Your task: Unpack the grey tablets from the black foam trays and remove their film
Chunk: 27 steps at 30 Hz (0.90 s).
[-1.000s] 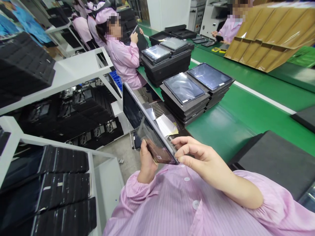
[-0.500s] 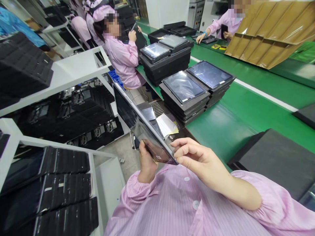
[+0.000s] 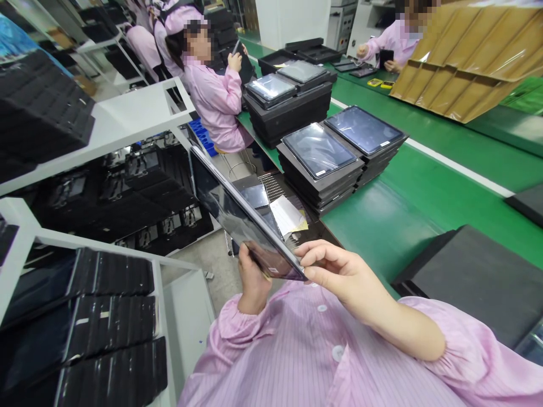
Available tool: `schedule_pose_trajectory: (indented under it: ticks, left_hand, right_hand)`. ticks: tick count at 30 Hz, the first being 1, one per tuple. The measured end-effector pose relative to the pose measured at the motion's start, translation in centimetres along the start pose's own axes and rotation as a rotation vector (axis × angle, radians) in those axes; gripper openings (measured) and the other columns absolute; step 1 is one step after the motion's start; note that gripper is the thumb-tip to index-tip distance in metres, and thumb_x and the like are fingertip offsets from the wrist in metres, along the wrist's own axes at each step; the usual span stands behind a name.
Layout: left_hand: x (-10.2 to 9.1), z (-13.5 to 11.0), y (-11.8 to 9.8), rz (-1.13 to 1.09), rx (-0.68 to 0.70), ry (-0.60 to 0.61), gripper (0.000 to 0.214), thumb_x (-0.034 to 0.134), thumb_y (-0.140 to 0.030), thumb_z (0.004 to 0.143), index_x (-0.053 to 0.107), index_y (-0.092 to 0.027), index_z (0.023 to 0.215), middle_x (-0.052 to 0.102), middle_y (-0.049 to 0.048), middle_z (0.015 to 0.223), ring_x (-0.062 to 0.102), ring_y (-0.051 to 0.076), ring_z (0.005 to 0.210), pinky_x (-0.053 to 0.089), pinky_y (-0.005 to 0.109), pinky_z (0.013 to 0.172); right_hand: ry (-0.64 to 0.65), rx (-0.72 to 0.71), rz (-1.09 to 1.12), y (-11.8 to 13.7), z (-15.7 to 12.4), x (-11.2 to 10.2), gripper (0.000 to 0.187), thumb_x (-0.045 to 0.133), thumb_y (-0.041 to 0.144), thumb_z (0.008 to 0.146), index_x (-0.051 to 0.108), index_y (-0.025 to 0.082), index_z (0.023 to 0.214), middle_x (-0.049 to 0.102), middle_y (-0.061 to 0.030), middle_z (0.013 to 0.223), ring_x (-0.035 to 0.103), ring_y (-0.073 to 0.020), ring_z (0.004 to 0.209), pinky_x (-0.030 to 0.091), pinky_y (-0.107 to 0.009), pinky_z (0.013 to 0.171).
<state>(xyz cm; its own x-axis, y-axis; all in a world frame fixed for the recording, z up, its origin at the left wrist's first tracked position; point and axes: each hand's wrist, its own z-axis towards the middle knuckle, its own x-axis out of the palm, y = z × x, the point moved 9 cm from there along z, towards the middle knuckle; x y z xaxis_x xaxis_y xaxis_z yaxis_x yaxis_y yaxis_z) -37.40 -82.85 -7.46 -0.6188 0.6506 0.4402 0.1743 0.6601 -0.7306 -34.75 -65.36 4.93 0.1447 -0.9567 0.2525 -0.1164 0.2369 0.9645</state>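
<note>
A dark tablet (image 3: 241, 217) is held up on edge in front of my chest, slanting down from upper left to lower right, its glossy screen facing left. My left hand (image 3: 254, 280) grips its lower part, thumb on the screen and the other fingers hidden behind. At the near lower corner, my right hand (image 3: 339, 274) pinches the tablet's edge between thumb and fingertips. A small white label shows on the screen near that corner.
Stacked black trays with tablets on top (image 3: 320, 150) stand on the green bench (image 3: 377, 226). A black foam block (image 3: 475, 277) lies at right. White racks (image 3: 127, 113) with black trays fill the left. A seated co-worker (image 3: 214, 96) holds a device; another sits across the bench.
The tablet has tilted slightly, its far upper end shifting a little left. Both my hands keep their hold. The co-worker across the bench has drawn one hand back.
</note>
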Motion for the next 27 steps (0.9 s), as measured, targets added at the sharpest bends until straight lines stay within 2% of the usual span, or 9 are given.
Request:
schedule_pose_trajectory:
  ticks: [4, 8, 12, 14, 17, 20, 23, 27]
  left_hand:
    - [-0.5, 0.4, 0.1, -0.027, 0.037, -0.037, 0.035, 0.066, -0.049, 0.064, 0.047, -0.02, 0.061, 0.049, -0.0086, 0.05, 0.048, 0.009, 0.046, 0.039, 0.021, 0.047]
    - [-2.1, 1.1, 1.1, 0.046, 0.063, -0.078, 0.045, 0.071, -0.056, 0.053, 0.051, -0.019, 0.066, 0.053, -0.007, 0.056, 0.05, 0.01, 0.052, 0.039, 0.022, 0.051]
    - [-4.4, 1.7, 3.6, 0.264, 0.018, -0.061, 0.055, 0.068, -0.067, 0.05, 0.053, -0.018, 0.069, 0.054, -0.0058, 0.06, 0.051, 0.011, 0.057, 0.04, 0.023, 0.055]
    - [-5.4, 1.7, 5.1, 0.298, -0.038, -0.049, 0.057, 0.071, -0.068, 0.047, 0.056, -0.017, 0.069, 0.057, -0.0031, 0.061, 0.054, 0.014, 0.059, 0.041, 0.025, 0.057]
    - [-6.7, 1.8, 6.6, 0.335, -0.127, -0.013, 0.059, 0.074, -0.066, 0.044, 0.062, -0.015, 0.071, 0.064, 0.003, 0.066, 0.06, 0.019, 0.066, 0.045, 0.03, 0.064]
    - [-8.1, 2.3, 6.9, 0.409, -0.182, 0.022, 0.057, 0.076, -0.063, 0.044, 0.066, -0.014, 0.073, 0.069, 0.0065, 0.072, 0.062, 0.023, 0.072, 0.045, 0.032, 0.068]
    - [-10.2, 3.4, 6.6, 0.504, -0.202, 0.042, 0.053, 0.077, -0.059, 0.043, 0.067, -0.014, 0.07, 0.069, 0.0067, 0.072, 0.061, 0.024, 0.072, 0.043, 0.032, 0.067]
    - [-12.3, 5.1, 5.8, 0.64, -0.218, 0.093, 0.047, 0.077, -0.054, 0.046, 0.068, -0.014, 0.07, 0.07, 0.0069, 0.074, 0.062, 0.025, 0.075, 0.043, 0.033, 0.068]
  right_hand:
    - [0.007, 0.087, 0.147, -1.3, 0.2, -0.2, 0.013, 0.073, 0.019, 0.066, 0.065, 0.019, 0.077, 0.064, -0.0006, 0.085, 0.058, -0.0118, 0.078, 0.049, -0.021, 0.063]
    - [0.089, 0.216, 0.168, -3.6, 0.6, -0.3, 0.028, 0.079, 0.029, 0.063, 0.069, 0.018, 0.087, 0.064, -0.0003, 0.078, 0.055, -0.0114, 0.067, 0.048, -0.022, 0.055]
    - [0.213, 0.37, 0.052, -7.7, 0.6, -1.0, 0.038, 0.077, 0.042, 0.066, 0.074, 0.014, 0.092, 0.071, -0.0068, 0.084, 0.055, -0.0101, 0.06, 0.048, -0.024, 0.057]
    - [0.214, 0.458, 0.037, -10.2, 0.5, -2.0, 0.038, 0.078, 0.043, 0.067, 0.075, 0.013, 0.09, 0.072, -0.0083, 0.082, 0.057, -0.0098, 0.059, 0.048, -0.022, 0.057]
    - [0.223, 0.588, 0.082, -13.6, 0.4, -2.8, 0.038, 0.082, 0.041, 0.062, 0.074, 0.012, 0.086, 0.072, -0.0077, 0.076, 0.06, -0.0099, 0.058, 0.048, -0.018, 0.053]
    - [0.253, 0.686, 0.144, -16.4, 0.8, -2.2, 0.042, 0.083, 0.042, 0.06, 0.071, 0.012, 0.088, 0.069, -0.0045, 0.069, 0.062, -0.0105, 0.055, 0.05, -0.018, 0.05]
    - [0.196, 0.73, 0.185, -19.1, 2.4, -1.4, 0.045, 0.077, 0.045, 0.068, 0.066, 0.015, 0.1, 0.071, -0.005, 0.075, 0.066, -0.0133, 0.06, 0.053, -0.021, 0.053]
    - [0.076, 0.786, 0.202, -23.1, 6.2, -0.7, 0.041, 0.071, 0.043, 0.075, 0.064, 0.011, 0.099, 0.073, -0.0114, 0.084, 0.07, -0.0205, 0.07, 0.055, -0.028, 0.061]
